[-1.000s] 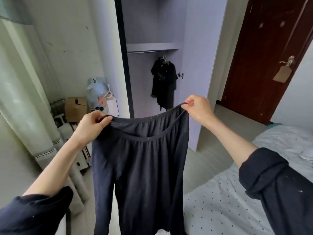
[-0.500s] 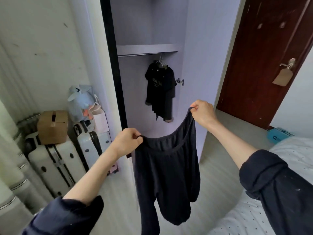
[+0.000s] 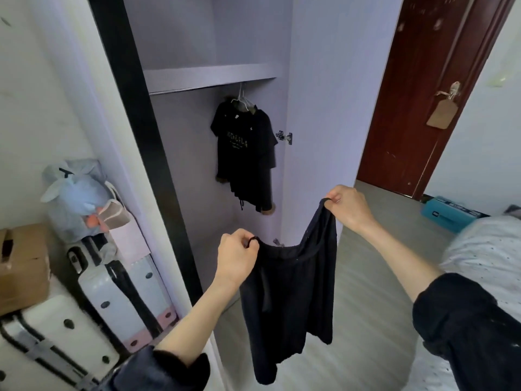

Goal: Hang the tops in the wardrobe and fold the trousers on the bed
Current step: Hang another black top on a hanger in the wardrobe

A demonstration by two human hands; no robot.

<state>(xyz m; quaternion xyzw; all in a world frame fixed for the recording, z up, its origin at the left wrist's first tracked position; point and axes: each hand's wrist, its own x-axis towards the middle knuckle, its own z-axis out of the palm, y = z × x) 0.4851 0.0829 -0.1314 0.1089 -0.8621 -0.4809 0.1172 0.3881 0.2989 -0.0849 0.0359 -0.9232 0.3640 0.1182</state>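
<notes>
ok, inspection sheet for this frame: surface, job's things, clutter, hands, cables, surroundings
Surface: bed at the right edge, white dotted cover; trousers not on it.
Job's things: dark trousers held up by the waistband, hanging free over the floor; black top on a hanger in the open wardrobe.
Clutter: white suitcases, cardboard box, blue bag, left of the wardrobe.
Hands: left hand and right hand each pinch a waistband end, right higher.
Cables: nothing seen.
Surroundings: dark red door with a tag on its handle; teal box on the floor.
</notes>
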